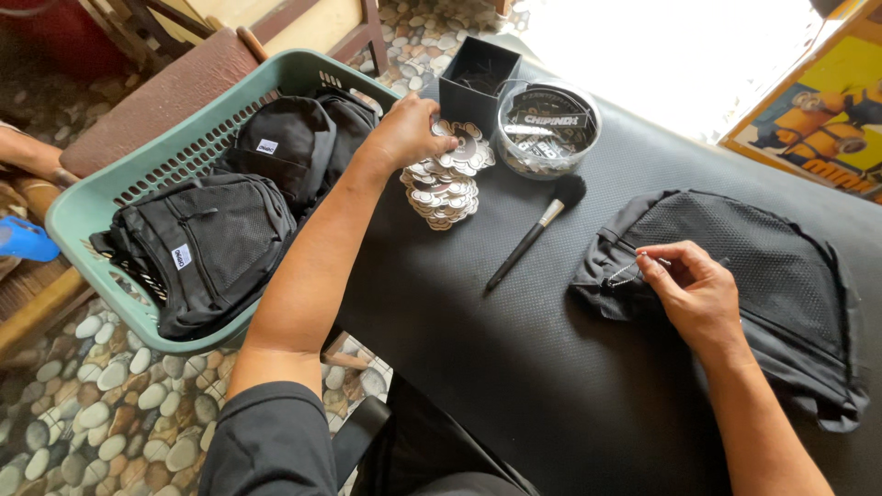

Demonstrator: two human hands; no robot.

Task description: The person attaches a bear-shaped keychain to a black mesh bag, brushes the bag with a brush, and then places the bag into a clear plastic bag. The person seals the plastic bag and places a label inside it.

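Carefully, I take one tag only off the tags (443, 188) stacked near the table's (514, 349) far edge, left hand (404, 133) curled over them; right hand (695, 289) pinches the bag's (735, 266) chain, keeping it steady.

Open black surface (514, 367) across the near middle, between the two arms: broad free lane there. Brush (537, 230) lying diagonally across the centre, splitting that lane from the far edge. Far side crowded: stack of round tags (446, 188), black box (478, 78) and clear bowl (548, 129) close together. Left blocked by green basket (87, 207) full of black bags (211, 248). Right taken by the mesh bag (744, 266).
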